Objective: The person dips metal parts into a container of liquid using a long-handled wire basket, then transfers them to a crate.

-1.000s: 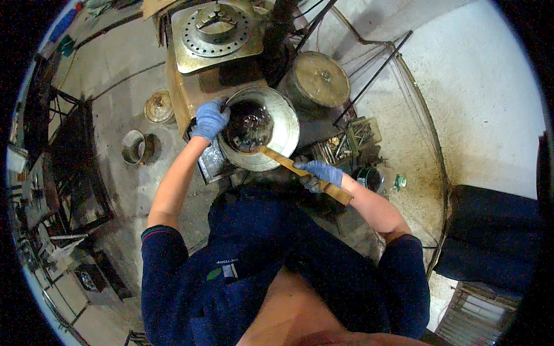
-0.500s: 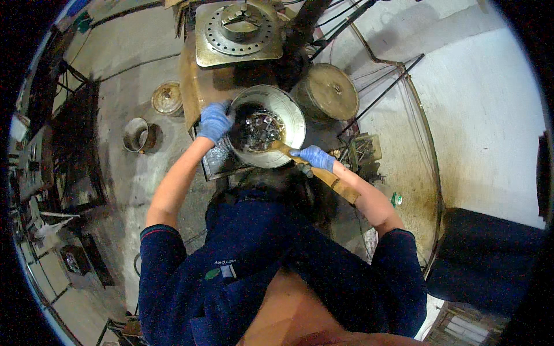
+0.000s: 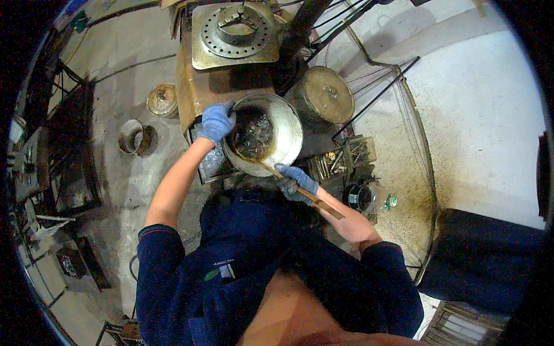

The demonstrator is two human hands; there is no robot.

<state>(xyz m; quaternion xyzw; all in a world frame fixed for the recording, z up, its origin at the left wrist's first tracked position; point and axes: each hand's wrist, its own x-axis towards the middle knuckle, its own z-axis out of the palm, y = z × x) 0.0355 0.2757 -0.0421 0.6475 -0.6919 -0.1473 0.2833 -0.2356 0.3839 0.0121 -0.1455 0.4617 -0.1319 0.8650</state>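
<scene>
A metal bucket point(image 3: 288, 134) stands tilted in front of me, with dark, oily-looking contents and small shiny bits point(image 3: 252, 134) at its bottom. My left hand point(image 3: 216, 122), in a blue-grey knit glove, is closed on the bucket's left rim. Closed around a flat wooden stick point(image 3: 316, 200) is my gloved right hand point(image 3: 296, 183), just outside the bucket's near right rim. The stick's far end reaches over the rim into the bucket, and its near end lies along my right forearm. The fingertips of my left hand are partly hidden at the rim.
Beyond the bucket, a three-jaw chuck point(image 3: 238, 29) sits on a machine table point(image 3: 202, 43). A lidded drum point(image 3: 323, 95) stands to the right, near a tray of small metal parts point(image 3: 358, 151) and a clear plastic bottle point(image 3: 378, 197). Two small pails point(image 3: 163, 99) point(image 3: 133, 137) are on the floor at left.
My right hand has moved toward me and left, turning the stick so its narrow edge shows. The bucket sits slightly nearer, with my left hand still on its rim.
</scene>
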